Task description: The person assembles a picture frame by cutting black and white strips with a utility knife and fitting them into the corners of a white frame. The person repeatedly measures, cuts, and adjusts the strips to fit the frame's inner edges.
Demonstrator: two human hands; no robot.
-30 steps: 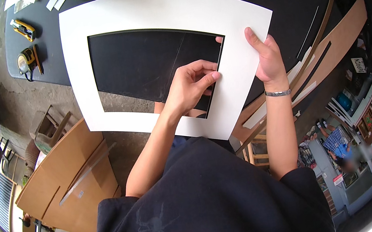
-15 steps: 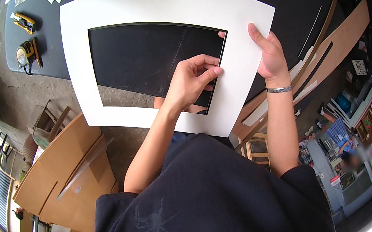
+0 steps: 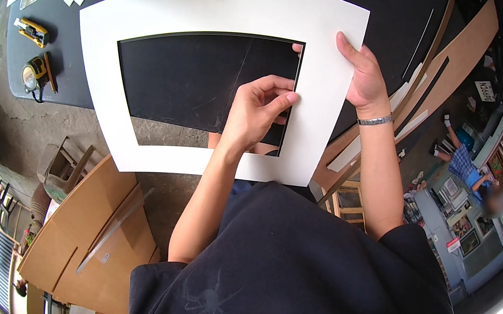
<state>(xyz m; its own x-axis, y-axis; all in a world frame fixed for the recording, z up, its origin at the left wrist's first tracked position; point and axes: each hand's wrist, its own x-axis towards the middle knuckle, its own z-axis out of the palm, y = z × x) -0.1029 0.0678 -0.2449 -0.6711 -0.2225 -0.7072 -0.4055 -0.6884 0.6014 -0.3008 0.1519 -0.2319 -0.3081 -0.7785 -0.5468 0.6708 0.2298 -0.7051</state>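
Observation:
A white picture mat [image 3: 110,106] with a dark-edged rectangular window is held up in front of me, tilted over the near side of the black table. My left hand [image 3: 255,112] comes over its near border and pinches the window's right inner edge between thumb and fingers; part of those fingers is hidden. My right hand [image 3: 366,78] grips the outer right border, thumb on the white face and most fingers behind the sheet. Some of its fingertips show through the window's far right corner. A metal bracelet [image 3: 376,120] circles my right wrist.
The black table [image 3: 396,4] holds a yellow utility knife [image 3: 32,32], a tape measure [image 3: 33,75] and a thin brown stick. Long wooden strips [image 3: 470,33] lie at right. Brown boards [image 3: 85,242] lean near a chair [image 3: 65,169] at left. A person [image 3: 466,167] is in the right background.
The mat and both hands have shifted very slightly left, with the same grips. The person in the right background has changed posture.

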